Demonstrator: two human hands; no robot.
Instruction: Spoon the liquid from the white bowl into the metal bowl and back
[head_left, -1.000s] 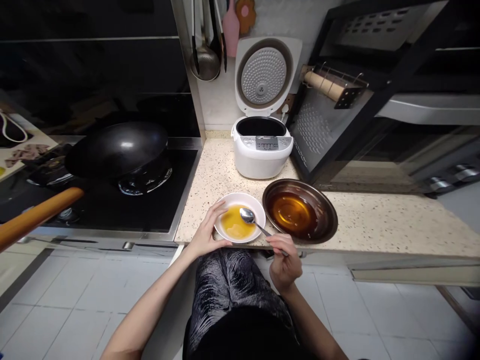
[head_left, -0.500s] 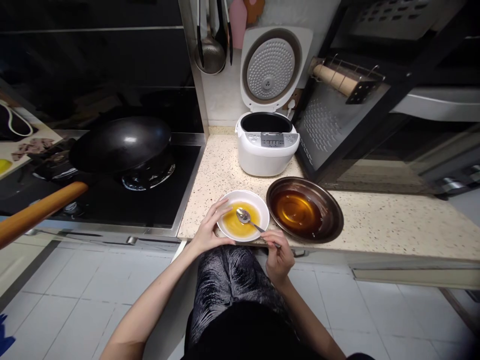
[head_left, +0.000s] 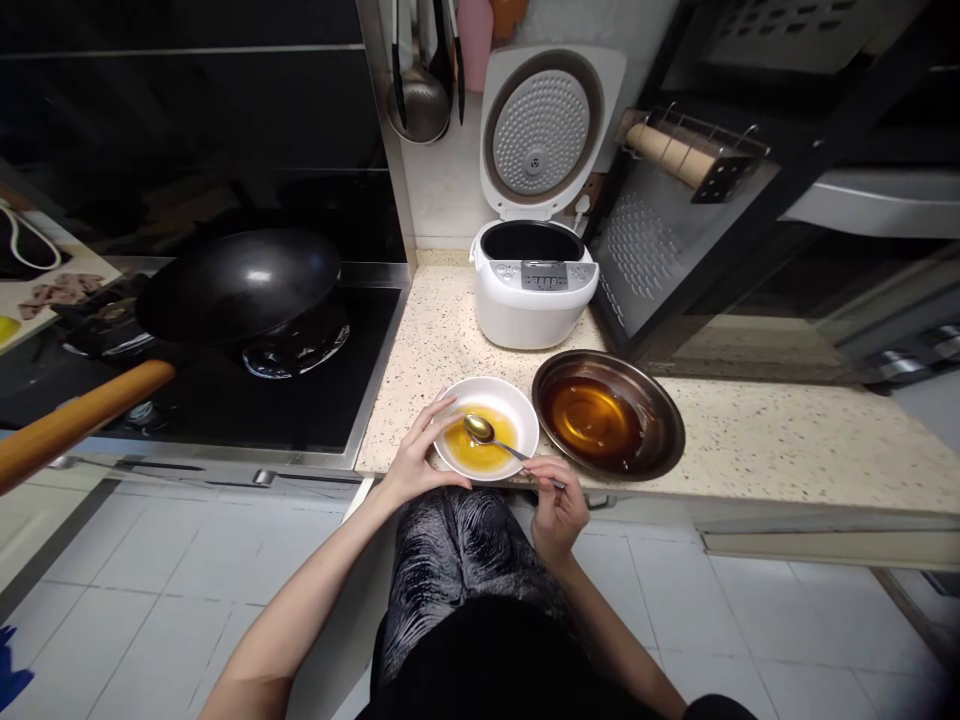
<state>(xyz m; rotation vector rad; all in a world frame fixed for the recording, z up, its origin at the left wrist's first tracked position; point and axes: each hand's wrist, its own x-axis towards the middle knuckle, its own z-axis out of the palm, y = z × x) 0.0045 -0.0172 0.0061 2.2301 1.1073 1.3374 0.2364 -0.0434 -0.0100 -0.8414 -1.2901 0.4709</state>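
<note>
Plainly, the bowl (head_left: pixel 521 408) is held at its left side by the left hand (head_left: pixel 415 462), whose fingers and thumb are spread apart around the rim, the thumb laid along the near edge. By the right hand (head_left: pixel 559 508), the spoon (head_left: pixel 478 429) is pinched at its handle between thumb and curled fingers. Its tip is pointed towards the left hand, over the yellow liquid (head_left: pixel 480 460) in the bowl; whether it is dipped cannot be told.

Just beyond the right hand, and off to its right, the basin (head_left: pixel 664 440) is set close beside the bowl, with amber liquid (head_left: pixel 589 412) in it. Farther ahead of both hands, the cooker (head_left: pixel 534 315) is stood on the counter (head_left: pixel 787 440), its lid (head_left: pixel 551 130) raised. To the left of the left hand, the wok (head_left: pixel 240 285) is seated tilted on the hob (head_left: pixel 307 420), its wooden handle (head_left: pixel 86 418) directed towards the near left.
</note>
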